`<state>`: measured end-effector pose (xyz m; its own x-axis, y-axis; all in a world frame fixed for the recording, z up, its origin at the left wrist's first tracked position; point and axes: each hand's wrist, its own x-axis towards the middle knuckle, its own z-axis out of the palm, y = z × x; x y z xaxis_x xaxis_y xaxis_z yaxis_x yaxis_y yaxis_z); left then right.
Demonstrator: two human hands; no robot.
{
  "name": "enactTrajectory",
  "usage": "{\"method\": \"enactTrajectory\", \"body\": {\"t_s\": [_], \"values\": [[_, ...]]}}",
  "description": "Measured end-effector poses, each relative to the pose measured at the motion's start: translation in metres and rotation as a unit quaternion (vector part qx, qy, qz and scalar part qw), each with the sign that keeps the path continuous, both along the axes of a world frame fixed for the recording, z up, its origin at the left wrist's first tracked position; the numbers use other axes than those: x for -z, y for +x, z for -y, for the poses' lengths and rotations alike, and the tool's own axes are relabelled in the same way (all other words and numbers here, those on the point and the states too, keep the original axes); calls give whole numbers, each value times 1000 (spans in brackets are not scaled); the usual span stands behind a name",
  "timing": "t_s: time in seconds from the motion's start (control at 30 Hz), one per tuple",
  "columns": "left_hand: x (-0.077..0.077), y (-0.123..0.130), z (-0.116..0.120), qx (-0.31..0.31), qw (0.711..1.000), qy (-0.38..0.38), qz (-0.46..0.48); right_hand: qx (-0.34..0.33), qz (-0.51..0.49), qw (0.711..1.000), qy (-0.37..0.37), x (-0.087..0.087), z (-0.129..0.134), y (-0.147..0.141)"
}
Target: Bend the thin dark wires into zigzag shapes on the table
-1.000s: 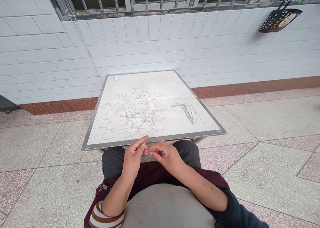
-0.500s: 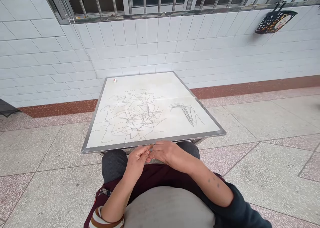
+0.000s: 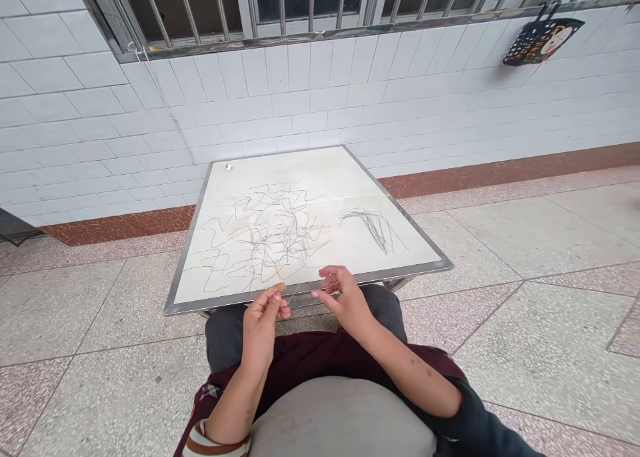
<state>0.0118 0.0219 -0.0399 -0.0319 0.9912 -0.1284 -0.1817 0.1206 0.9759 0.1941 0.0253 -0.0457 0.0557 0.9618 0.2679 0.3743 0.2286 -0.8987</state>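
My left hand (image 3: 261, 313) is closed in a pinch at the near edge of the table. A thin, pale wire-like strand (image 3: 294, 293) sticks out from its fingertips toward the right. My right hand (image 3: 345, 299) is just to the right, thumb and fingers apart; a fine line seems to pass near its fingertips, but I cannot tell whether it touches them. Thin, dark, bent wire-like strands (image 3: 285, 233) lie tangled over the left and middle of the white tabletop (image 3: 320, 167). A narrower bunch of similar strands (image 3: 375, 229) lies on the right side.
A small white-and-red object (image 3: 229, 168) sits at the table's far left corner. Behind the table is a white tiled wall (image 3: 290, 103) under a barred window. A patterned bag (image 3: 543, 42) hangs at the upper right. My knees are under the table's grey front edge (image 3: 400, 271).
My hands, together half a second ago, have moved apart, left hand leftward and right hand slightly up. The right fingers have spread, and the thin strand now shows between the hands.
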Motion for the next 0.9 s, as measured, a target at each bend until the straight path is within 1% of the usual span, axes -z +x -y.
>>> {"method": "enactTrajectory", "body": {"t_s": [0.03, 0.07, 0.1, 0.17, 0.23, 0.37, 0.57, 0.73, 0.83, 0.9], "values": [[-1, 0, 1, 5, 1000, 3, 0, -36, -60, 996, -61, 4, 1, -3], [-1, 1, 2, 11, 1000, 5, -2, -79, -117, 984, -109, 7, 3, -7], [-2, 1, 3, 21, 1000, 6, -6, -117, -167, 969, -141, 8, 5, -11], [-2, 3, 5, 44, 999, 8, -22, -154, -238, 945, -166, 7, 8, -18], [-3, 4, 7, 63, 997, 13, -38, -160, -272, 934, -168, 3, 10, -23], [-6, 4, 10, 71, 995, 24, -67, -169, -297, 923, -176, -4, 12, -24], [-7, 1, 10, 78, 990, 38, -109, -174, -325, 910, -191, -3, 14, -26], [4, 1, 9, 75, 991, 34, -107, -170, -321, 910, -201, -1, 12, -24], [12, 2, 7, 88, 990, 40, -101, -178, -298, 918, -191, 1, 9, -22], [14, 3, 7, 93, 990, 42, -99, -182, -281, 924, -183, 2, 6, -22]]}}
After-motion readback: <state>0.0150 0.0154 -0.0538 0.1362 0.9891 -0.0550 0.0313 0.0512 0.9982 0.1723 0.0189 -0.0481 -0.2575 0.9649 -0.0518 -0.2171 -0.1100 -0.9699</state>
